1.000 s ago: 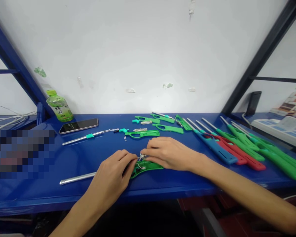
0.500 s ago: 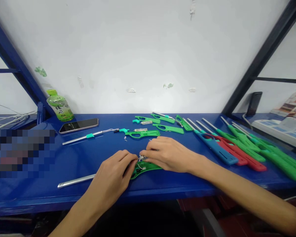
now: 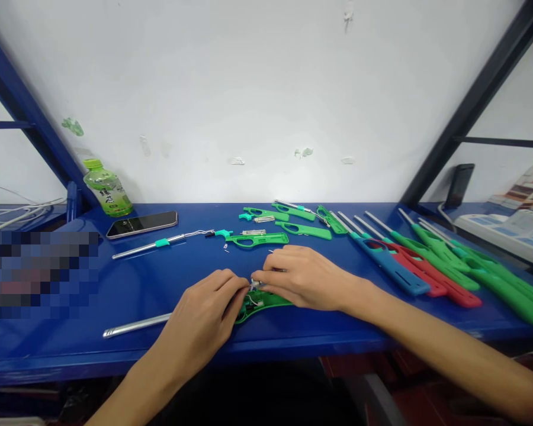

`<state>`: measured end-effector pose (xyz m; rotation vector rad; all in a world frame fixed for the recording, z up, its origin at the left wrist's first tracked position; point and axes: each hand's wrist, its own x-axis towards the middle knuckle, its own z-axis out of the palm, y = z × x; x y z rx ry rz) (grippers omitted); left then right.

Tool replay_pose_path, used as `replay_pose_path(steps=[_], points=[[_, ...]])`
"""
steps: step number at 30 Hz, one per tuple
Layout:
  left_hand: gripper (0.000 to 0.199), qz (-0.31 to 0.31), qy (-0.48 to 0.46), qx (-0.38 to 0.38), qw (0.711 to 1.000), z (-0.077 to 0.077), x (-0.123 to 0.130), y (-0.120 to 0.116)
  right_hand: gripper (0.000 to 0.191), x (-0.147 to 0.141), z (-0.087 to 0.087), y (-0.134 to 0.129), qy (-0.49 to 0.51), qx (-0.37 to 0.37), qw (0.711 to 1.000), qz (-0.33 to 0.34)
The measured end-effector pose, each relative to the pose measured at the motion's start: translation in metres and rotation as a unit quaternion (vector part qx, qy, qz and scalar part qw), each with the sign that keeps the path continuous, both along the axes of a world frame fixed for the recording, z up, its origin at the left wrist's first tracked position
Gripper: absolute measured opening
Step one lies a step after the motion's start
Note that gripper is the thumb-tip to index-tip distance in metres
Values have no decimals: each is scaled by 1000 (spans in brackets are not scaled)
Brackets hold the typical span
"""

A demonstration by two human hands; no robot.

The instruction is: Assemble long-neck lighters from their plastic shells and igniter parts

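An opened green lighter handle (image 3: 270, 300) lies at the table's front, its inside facing up, with a white wire and a dark part in it. Its long metal tube (image 3: 135, 325) points left. My left hand (image 3: 206, 305) is over the tube and the handle's left end, finger and thumb closed at the small part. My right hand (image 3: 304, 277) reaches in from the right and pinches a small silvery part (image 3: 254, 284) just above the handle. The fingertips of both hands nearly meet there. Most of that part, and whatever the left fingertips grip, is hidden.
Behind my hands lie green handle halves (image 3: 266, 239) and a loose metal tube with wires (image 3: 146, 249). Assembled blue, red and green lighters (image 3: 395, 266) lie at right. A phone (image 3: 143, 224) and green bottle (image 3: 109, 189) stand back left on the blue table (image 3: 128, 290).
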<state>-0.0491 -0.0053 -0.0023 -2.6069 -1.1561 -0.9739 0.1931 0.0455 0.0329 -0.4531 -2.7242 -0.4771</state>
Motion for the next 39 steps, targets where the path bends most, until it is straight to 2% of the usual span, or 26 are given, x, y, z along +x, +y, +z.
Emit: replay_pose_path(steps=[12, 18, 25, 28, 33, 39], points=[[22, 5, -4, 7, 1000, 0, 0, 2, 31, -1, -1, 0, -3, -3, 1000, 0], [22, 15, -15, 9, 1000, 1, 2, 0, 26, 0, 1, 0, 17, -109, 993, -31], [32, 7, 20, -26, 999, 12, 2, -14, 24, 4, 11, 1, 5, -255, 966, -48], [35, 17, 45, -42, 998, 13, 2, -15, 29, 6, 14, 2, 19, -287, 957, -42], [29, 24, 60, -49, 997, 9, 3, -13, 23, 7, 20, 0, 13, -333, 942, -31], [21, 8, 41, -66, 997, 9, 2, -13, 23, 7, 26, -4, -3, -342, 939, -24]])
